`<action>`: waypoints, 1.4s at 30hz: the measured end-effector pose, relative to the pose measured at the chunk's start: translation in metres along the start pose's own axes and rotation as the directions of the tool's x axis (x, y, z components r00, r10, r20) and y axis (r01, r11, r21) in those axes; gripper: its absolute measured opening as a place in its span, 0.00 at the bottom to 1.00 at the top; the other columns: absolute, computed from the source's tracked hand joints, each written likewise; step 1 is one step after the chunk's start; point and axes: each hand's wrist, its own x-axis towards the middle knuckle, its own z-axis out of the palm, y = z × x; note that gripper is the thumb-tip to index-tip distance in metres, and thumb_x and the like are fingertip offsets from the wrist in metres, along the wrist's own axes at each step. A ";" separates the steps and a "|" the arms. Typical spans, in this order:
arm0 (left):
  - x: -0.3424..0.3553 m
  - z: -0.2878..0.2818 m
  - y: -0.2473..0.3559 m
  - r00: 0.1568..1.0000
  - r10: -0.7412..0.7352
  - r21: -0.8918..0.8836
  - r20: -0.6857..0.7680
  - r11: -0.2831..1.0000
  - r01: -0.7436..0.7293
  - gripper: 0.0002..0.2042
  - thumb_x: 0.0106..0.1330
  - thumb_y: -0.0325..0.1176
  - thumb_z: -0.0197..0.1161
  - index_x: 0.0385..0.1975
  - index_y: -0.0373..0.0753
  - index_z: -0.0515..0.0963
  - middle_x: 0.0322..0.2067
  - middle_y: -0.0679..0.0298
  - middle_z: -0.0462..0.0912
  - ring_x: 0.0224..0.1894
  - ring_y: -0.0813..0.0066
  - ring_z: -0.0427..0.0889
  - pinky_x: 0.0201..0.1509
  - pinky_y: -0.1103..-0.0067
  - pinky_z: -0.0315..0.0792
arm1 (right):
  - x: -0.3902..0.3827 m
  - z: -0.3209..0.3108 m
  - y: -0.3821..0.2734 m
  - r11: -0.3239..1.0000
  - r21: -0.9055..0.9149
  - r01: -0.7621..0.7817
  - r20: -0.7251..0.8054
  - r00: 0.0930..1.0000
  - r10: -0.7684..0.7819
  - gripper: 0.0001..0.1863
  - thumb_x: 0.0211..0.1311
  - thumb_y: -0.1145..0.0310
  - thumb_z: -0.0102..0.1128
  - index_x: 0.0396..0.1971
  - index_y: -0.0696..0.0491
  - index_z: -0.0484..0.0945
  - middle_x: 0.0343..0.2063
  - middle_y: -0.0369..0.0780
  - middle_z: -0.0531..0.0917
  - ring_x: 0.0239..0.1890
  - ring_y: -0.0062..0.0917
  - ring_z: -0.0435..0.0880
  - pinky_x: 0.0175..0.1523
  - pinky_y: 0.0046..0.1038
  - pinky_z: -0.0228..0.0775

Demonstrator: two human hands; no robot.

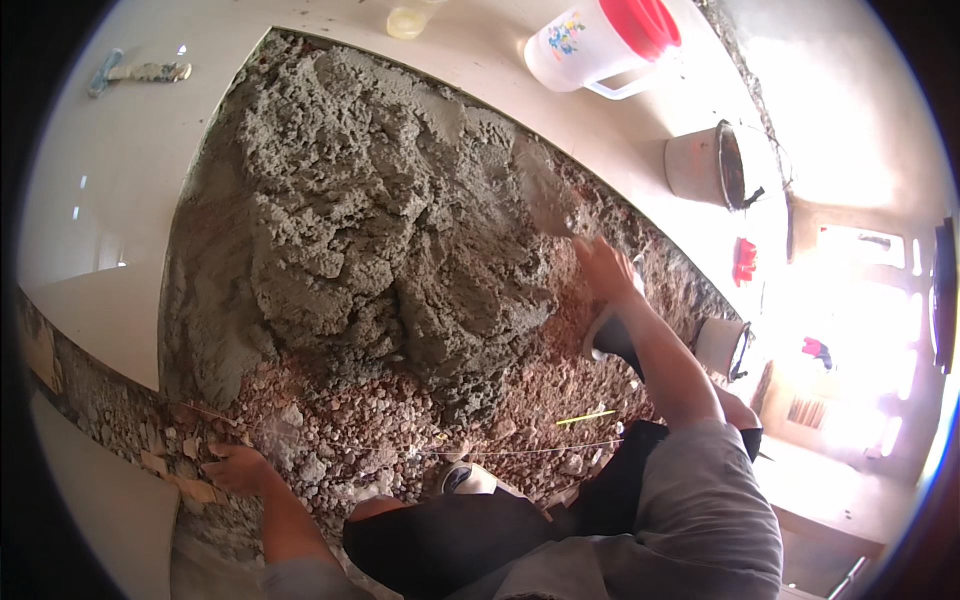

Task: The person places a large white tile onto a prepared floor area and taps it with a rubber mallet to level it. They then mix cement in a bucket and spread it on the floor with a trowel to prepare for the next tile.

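Note:
A broad heap of wet grey mortar [340, 200] is spread over reddish rubble [360, 415]. At the heap's right edge my right hand [605, 268] is closed around what looks like a trowel, its smooth, mortar-coated blade [542, 190] lying against the mortar; the handle is mostly hidden. My left hand [238, 468] is low at the left, by the broken edge of the rubble strip, its fingers slightly apart with nothing visible in them. A thin string [510, 452] stretches across the rubble between my arms.
Large pale tiles [110, 230] border the mortar. A hammer-like tool [145, 72] lies far left. At the right are a white jug with red lid [600, 45], a bucket [700, 165], another bucket [718, 345] and a red object [744, 262]. A yellow-green stick [586, 417] lies near my feet.

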 end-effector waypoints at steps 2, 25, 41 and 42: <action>0.003 0.004 -0.001 0.999 0.007 0.021 -0.043 1.000 -0.006 0.35 0.71 0.59 0.27 0.66 0.36 0.52 0.62 0.46 0.60 0.66 0.49 0.59 0.63 0.57 0.62 | 0.017 0.001 0.003 0.958 0.164 -0.235 0.146 0.966 0.212 0.28 0.68 0.45 0.36 0.38 0.57 0.74 0.26 0.44 0.79 0.26 0.29 0.79 0.33 0.36 0.71; 0.003 0.008 -0.007 0.998 0.020 -0.058 -0.061 0.998 -0.023 0.37 0.70 0.62 0.28 0.67 0.35 0.52 0.64 0.47 0.58 0.66 0.49 0.59 0.64 0.56 0.61 | -0.017 0.015 0.015 0.939 0.162 -0.303 0.254 0.932 0.258 0.30 0.66 0.38 0.40 0.39 0.54 0.74 0.34 0.48 0.84 0.34 0.39 0.84 0.44 0.42 0.73; -0.004 0.001 -0.003 0.998 0.044 -0.041 -0.046 0.998 -0.046 0.37 0.70 0.62 0.27 0.67 0.36 0.51 0.66 0.48 0.55 0.68 0.50 0.55 0.64 0.53 0.58 | 0.027 -0.048 0.009 0.872 0.296 -0.390 0.322 0.900 0.293 0.31 0.67 0.45 0.38 0.21 0.59 0.75 0.17 0.43 0.75 0.20 0.29 0.75 0.32 0.37 0.70; -0.003 0.001 -0.003 0.999 0.036 -0.038 -0.031 0.999 -0.037 0.37 0.70 0.62 0.26 0.67 0.36 0.51 0.66 0.48 0.55 0.68 0.50 0.55 0.64 0.53 0.59 | 0.032 -0.051 0.010 0.874 0.312 -0.372 0.314 0.909 0.275 0.31 0.68 0.46 0.38 0.21 0.58 0.75 0.17 0.43 0.75 0.19 0.29 0.75 0.32 0.36 0.70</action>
